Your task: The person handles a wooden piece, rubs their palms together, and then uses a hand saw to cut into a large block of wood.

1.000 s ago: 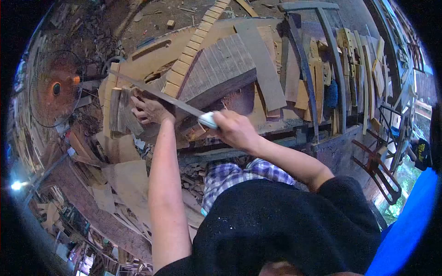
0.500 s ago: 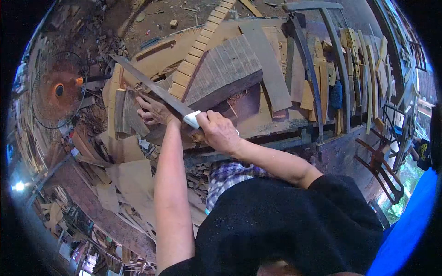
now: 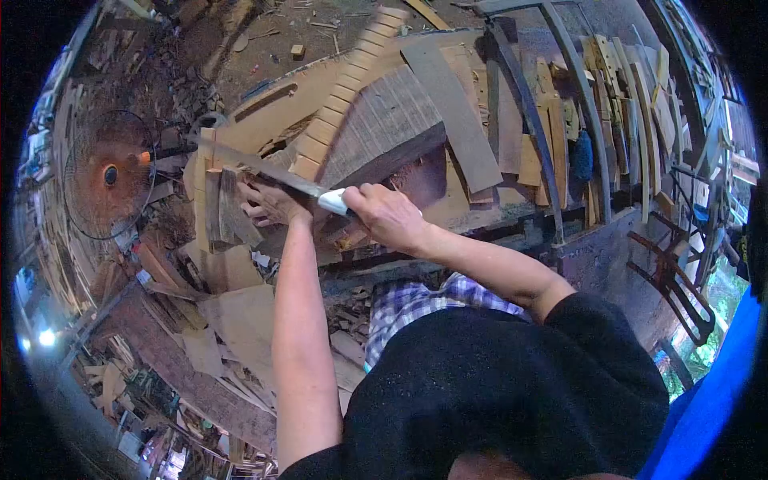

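My right hand (image 3: 388, 218) is wrapped round the white handle of a handsaw (image 3: 276, 174), whose long blade points up and left, blurred toward its tip. Spread fingers of my left hand (image 3: 270, 204) press on a short wood block (image 3: 230, 210), just below the blade. The blade passes above my left hand, over the end of the block; its exact contact with the wood cannot be made out. Right of the blade lies a strip of cut wooden pieces (image 3: 340, 96) in a row, beside a thick grey wood block (image 3: 384, 128).
A round fan (image 3: 110, 176) stands at the left. Flat boards (image 3: 452, 116) and many narrow wood pieces (image 3: 552, 148) lie to the right, with a blue object (image 3: 583, 156) among them. A dark wooden frame (image 3: 676, 276) is at the far right. Scraps cover the ground.
The saw has dropped to a flatter angle, and its blade is more blurred. My left hand stays on the block. The whole view has shifted slightly.
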